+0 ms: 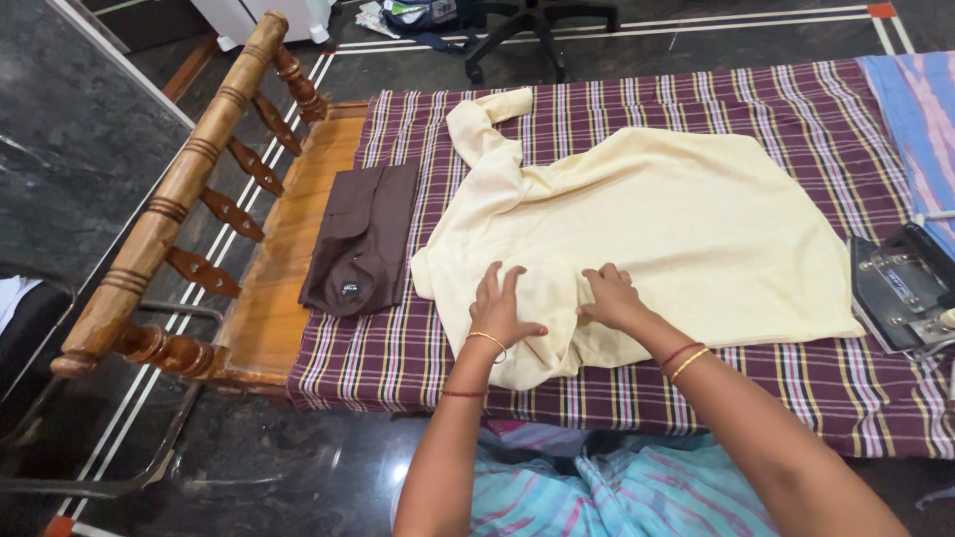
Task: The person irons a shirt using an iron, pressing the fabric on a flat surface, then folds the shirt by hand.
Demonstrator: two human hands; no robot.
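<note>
A cream-yellow shirt lies spread on a purple plaid cloth that covers a wooden cot. My left hand presses flat on the shirt's near edge, fingers apart. My right hand rests just to its right, fingers curled into the fabric near a fold. One sleeve stretches toward the far left corner. Both wrists wear bangles.
A folded dark brown garment lies left of the shirt, partly on the bare wood. An iron rests tipped at the right edge. The carved wooden bed rail runs along the left. An office chair base stands beyond the cot.
</note>
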